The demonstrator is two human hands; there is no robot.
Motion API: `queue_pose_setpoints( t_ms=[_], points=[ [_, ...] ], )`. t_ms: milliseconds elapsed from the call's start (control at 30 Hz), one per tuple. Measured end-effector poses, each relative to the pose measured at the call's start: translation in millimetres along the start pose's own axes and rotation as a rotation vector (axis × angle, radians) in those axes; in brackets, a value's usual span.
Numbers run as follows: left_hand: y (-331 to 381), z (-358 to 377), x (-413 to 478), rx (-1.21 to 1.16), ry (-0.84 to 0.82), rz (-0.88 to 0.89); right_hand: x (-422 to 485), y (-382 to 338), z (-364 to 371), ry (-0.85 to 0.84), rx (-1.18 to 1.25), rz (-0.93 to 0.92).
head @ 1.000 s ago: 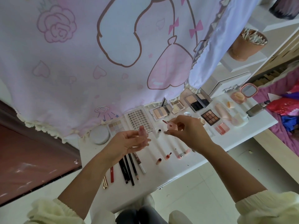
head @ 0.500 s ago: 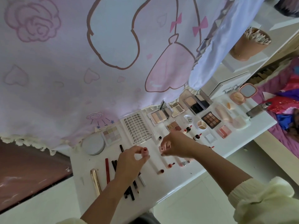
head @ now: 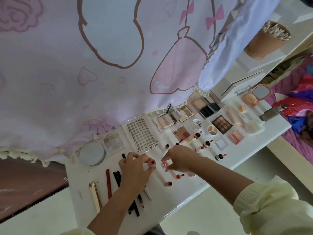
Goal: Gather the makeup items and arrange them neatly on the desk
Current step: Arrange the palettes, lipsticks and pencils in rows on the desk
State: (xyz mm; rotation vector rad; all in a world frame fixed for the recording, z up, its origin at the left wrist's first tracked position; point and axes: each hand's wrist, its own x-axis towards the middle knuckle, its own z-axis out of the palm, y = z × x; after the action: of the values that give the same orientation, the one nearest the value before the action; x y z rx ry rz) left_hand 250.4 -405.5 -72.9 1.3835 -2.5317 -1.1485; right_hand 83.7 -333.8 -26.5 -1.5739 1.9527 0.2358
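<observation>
The small pink lip tube [head: 151, 163], with its dark red mouth being shown open to the camera, is being pinched between the thumb and the curled fingers of the left hand [head: 135, 168]. It is being held upright and low over the front middle of the white desk [head: 79, 177]; whether its base is touching the surface cannot be told. Just beside it, across a narrow gap, a small round pink cap [head: 164, 165] is being pinched by the thumb and forefinger of the right hand [head: 179, 160], and what is hanging under this cap is being hidden by the fingers. By judgement, the cap is being lined up so that the tube can be closed. Further out, two short pink tubes [head: 179, 176] are lying on their sides just under the right hand, and long black pencils [head: 117, 178] are being partly covered by the left forearm. The danger is being created by this crowding. If the tube is tilted while open, colour could be smeared on the white surface. If the right wrist is lowered carelessly, the lying tubes could be pushed and rolled toward the front edge. The pencils could be swept out of their row by the forearm.
</observation>
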Motion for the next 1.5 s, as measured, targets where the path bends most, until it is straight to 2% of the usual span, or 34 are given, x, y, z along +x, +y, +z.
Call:
queue_pose_setpoints(
  t_ms=[267,600,867,1200,1367,1500],
  points=[
    [2.4,2.6,2.1,-0.013,-0.047,-0.045,10.2,1.5,3.2,-0.039,-0.037,-0.036],
    [-3.8,8.0,10.0,0.042,-0.027,-0.035,13.2,13.3,7.6,-0.055,-0.088,-0.022],
    [0.7,4.3,9.3,0.105,0.02,0.047,12.7,14.4,4.3,-0.066,-0.126,-0.031],
    [3.7,-15.9,-1.7,0.114,-0.015,0.068,-13.1,5.7,-24.1,-0.023,-0.163,-0.031],
    [-10.7,-43.9,-29.9,-0.081,0.155,0.093,-39.7,-14.7,-54.3,0.081,-0.138,-0.046],
    [-19.0,-57.1,-54.2,-0.2,0.264,0.019,-51.4,-44.7,-60.4,0.16,-0.047,-0.089]
  ],
)
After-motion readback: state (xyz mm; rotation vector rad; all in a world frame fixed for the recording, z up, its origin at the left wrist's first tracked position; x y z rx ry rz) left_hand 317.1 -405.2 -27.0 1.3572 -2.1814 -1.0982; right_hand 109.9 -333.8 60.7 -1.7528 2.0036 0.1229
